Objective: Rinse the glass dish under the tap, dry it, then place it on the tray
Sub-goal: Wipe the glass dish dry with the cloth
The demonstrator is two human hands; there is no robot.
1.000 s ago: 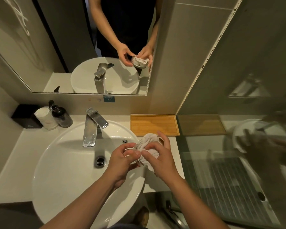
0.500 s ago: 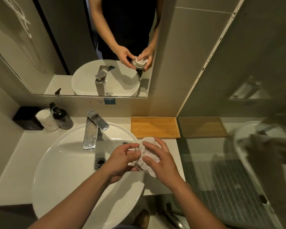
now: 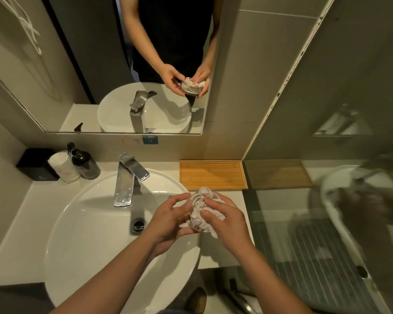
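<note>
A small clear glass dish (image 3: 194,225) is held over the right rim of the white basin (image 3: 95,223), mostly hidden by a bunched white cloth (image 3: 201,201) stuffed into it. My left hand (image 3: 170,219) cups the dish from the left and below. My right hand (image 3: 225,217) grips the cloth and presses it into the dish. The chrome tap (image 3: 128,177) stands behind the basin with no water running. The bamboo tray (image 3: 212,174) lies bare on the counter just beyond my hands.
A black box (image 3: 36,164), a rolled white towel (image 3: 63,165) and a dark pump bottle (image 3: 84,163) stand at the counter's back left. A mirror (image 3: 114,64) hangs above. A glass shower panel (image 3: 315,211) borders the counter on the right.
Both hands have kept turning the cloth inside the dish at the same spot over the basin's right rim. The cloth is now bunched higher above the dish.
</note>
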